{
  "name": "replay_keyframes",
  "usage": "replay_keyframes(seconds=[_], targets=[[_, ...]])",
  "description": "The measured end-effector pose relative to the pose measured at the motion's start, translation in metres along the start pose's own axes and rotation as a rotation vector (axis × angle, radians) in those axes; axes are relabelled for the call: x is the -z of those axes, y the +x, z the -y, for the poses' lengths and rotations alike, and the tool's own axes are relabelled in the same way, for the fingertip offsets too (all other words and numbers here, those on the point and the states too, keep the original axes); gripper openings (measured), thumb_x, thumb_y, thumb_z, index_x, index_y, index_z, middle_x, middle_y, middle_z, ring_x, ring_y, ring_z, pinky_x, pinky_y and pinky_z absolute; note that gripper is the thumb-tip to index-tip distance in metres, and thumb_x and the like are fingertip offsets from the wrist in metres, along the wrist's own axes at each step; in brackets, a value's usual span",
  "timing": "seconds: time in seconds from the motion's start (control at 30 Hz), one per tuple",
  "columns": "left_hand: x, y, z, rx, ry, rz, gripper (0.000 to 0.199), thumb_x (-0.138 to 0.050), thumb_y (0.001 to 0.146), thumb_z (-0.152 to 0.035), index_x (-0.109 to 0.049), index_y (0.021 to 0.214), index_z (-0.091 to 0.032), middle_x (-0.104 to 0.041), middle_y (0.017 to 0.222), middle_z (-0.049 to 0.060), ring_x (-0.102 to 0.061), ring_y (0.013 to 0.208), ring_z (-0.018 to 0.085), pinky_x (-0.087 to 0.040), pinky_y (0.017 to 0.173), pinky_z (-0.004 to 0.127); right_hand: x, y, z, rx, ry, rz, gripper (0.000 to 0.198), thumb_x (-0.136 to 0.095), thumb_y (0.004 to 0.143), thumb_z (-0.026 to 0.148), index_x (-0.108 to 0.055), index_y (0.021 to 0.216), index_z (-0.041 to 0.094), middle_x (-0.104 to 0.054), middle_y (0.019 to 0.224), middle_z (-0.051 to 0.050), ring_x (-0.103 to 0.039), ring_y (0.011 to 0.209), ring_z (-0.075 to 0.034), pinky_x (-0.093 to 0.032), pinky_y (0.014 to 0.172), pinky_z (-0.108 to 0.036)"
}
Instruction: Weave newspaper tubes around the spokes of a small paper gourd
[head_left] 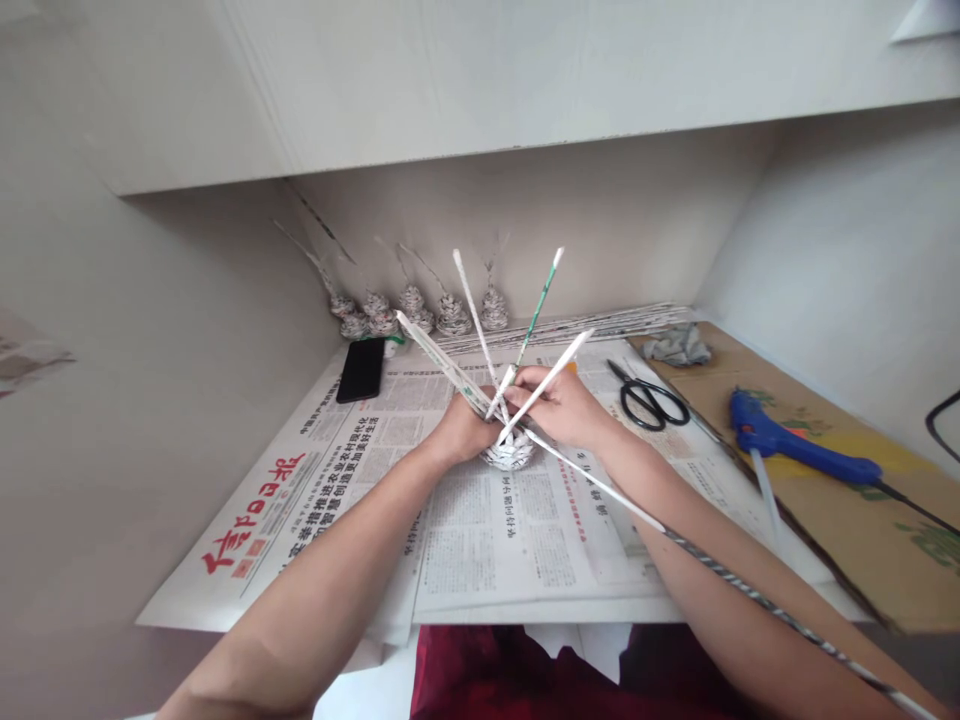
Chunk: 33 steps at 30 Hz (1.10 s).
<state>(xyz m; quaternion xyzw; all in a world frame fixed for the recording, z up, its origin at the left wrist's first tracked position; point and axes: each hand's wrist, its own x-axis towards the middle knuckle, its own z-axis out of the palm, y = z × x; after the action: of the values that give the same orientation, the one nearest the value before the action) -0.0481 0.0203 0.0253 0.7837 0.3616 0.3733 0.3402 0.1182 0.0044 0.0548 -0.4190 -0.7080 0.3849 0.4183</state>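
A small round weave of rolled paper tubes [510,452] sits in front of me, with several tubes sticking up and fanning out from it. Wrapped round its left side, my left hand [474,428] grips the weave; its fingertips are partly hidden. My right hand [551,402] pinches a paper tube at the top right of the weave. A long black-and-white paper tube [720,570] runs from the weave over my right forearm to the lower right. One upright tube [538,305] is green, the others are mostly white.
Newspaper [337,520] covers the table. Behind stand several woven paper gourds [454,315] and a bundle of paper tubes [600,325]. A black phone [361,370] lies left; black scissors [651,402], a blue glue gun [802,445], cardboard [862,540] and a grey cloth [677,345] lie right.
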Motion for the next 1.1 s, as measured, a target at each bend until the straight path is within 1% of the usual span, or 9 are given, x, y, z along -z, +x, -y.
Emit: replay_keyframes(seconds=[0.13, 0.23, 0.3, 0.4, 0.53, 0.6, 0.67, 0.8, 1.1], targets=[[0.001, -0.001, 0.001, -0.036, 0.074, -0.025, 0.013, -0.068, 0.071, -0.017, -0.068, 0.083, -0.014, -0.071, 0.083, 0.005, -0.065, 0.074, 0.017, -0.053, 0.071, 0.029, 0.0, 0.001, 0.002, -0.038, 0.09, -0.009, 0.018, -0.063, 0.08, 0.038, -0.069, 0.082, 0.021, -0.067, 0.07, 0.0, -0.061, 0.064, -0.015, -0.049, 0.064, -0.028], [0.002, -0.001, 0.001, -0.075, 0.104, -0.074, 0.012, -0.067, 0.071, -0.015, -0.069, 0.083, -0.015, -0.071, 0.082, 0.004, -0.065, 0.075, 0.017, -0.053, 0.073, 0.03, 0.002, 0.005, -0.001, -0.036, 0.15, -0.118, 0.017, -0.066, 0.078, 0.037, -0.068, 0.085, 0.022, -0.069, 0.08, -0.002, -0.063, 0.073, -0.016, -0.052, 0.069, -0.029], [0.002, 0.0, 0.001, -0.11, 0.135, -0.129, 0.01, -0.065, 0.072, -0.014, -0.069, 0.081, -0.015, -0.071, 0.082, 0.004, -0.066, 0.077, 0.018, -0.053, 0.076, 0.031, 0.005, 0.007, -0.007, -0.038, 0.123, -0.193, 0.019, -0.07, 0.076, 0.035, -0.067, 0.088, 0.022, -0.07, 0.089, -0.003, -0.064, 0.081, -0.016, -0.052, 0.075, -0.03], [0.003, 0.001, 0.001, -0.161, 0.169, -0.209, 0.01, -0.062, 0.072, -0.011, -0.069, 0.078, -0.017, -0.07, 0.083, 0.004, -0.065, 0.079, 0.018, -0.053, 0.08, 0.033, 0.01, 0.011, -0.019, -0.146, 0.079, -0.256, 0.027, -0.076, 0.07, 0.034, -0.064, 0.092, 0.021, -0.07, 0.094, -0.005, -0.065, 0.083, -0.017, -0.053, 0.076, -0.031], [0.004, 0.002, 0.004, -0.187, 0.201, -0.262, 0.011, -0.061, 0.072, -0.009, -0.067, 0.075, -0.018, -0.07, 0.083, 0.004, -0.064, 0.084, 0.019, -0.052, 0.084, 0.035, 0.012, 0.011, -0.022, -0.333, 0.122, -0.172, 0.022, -0.075, 0.072, 0.034, -0.063, 0.084, 0.02, -0.072, 0.082, -0.006, -0.066, 0.07, -0.017, -0.052, 0.064, -0.029], [0.004, 0.001, 0.007, -0.188, 0.209, -0.278, 0.012, -0.061, 0.071, -0.008, -0.066, 0.074, -0.018, -0.069, 0.082, 0.004, -0.064, 0.085, 0.019, -0.052, 0.084, 0.035, 0.011, 0.01, -0.019, -0.391, 0.11, -0.127, 0.019, -0.076, 0.071, 0.032, -0.064, 0.079, 0.019, -0.071, 0.073, -0.004, -0.064, 0.062, -0.015, -0.05, 0.058, -0.027], [0.004, 0.001, 0.009, -0.174, 0.213, -0.293, 0.011, -0.061, 0.071, -0.008, -0.065, 0.073, -0.018, -0.068, 0.081, 0.004, -0.064, 0.085, 0.02, -0.052, 0.083, 0.035, 0.009, 0.01, -0.016, -0.417, 0.091, -0.128, 0.016, -0.075, 0.07, 0.03, -0.064, 0.074, 0.019, -0.069, 0.065, -0.001, -0.061, 0.055, -0.014, -0.047, 0.053, -0.026], [0.003, 0.001, 0.01, -0.136, 0.212, -0.305, 0.012, -0.061, 0.071, -0.008, -0.066, 0.073, -0.019, -0.068, 0.079, 0.004, -0.064, 0.086, 0.021, -0.052, 0.082, 0.035, 0.008, 0.01, -0.018, -0.405, 0.104, -0.135, 0.013, -0.074, 0.067, 0.025, -0.063, 0.07, 0.019, -0.067, 0.059, 0.001, -0.059, 0.052, -0.013, -0.045, 0.05, -0.024], [0.003, 0.002, 0.008, -0.14, 0.207, -0.32, 0.016, -0.06, 0.07, -0.006, -0.068, 0.074, -0.02, -0.069, 0.083, 0.003, -0.064, 0.083, 0.019, -0.052, 0.081, 0.034, 0.008, 0.013, -0.034, -0.231, -0.022, -0.155, 0.017, -0.072, 0.066, 0.03, -0.062, 0.074, 0.02, -0.067, 0.065, 0.0, -0.062, 0.058, -0.014, -0.046, 0.053, -0.024]])
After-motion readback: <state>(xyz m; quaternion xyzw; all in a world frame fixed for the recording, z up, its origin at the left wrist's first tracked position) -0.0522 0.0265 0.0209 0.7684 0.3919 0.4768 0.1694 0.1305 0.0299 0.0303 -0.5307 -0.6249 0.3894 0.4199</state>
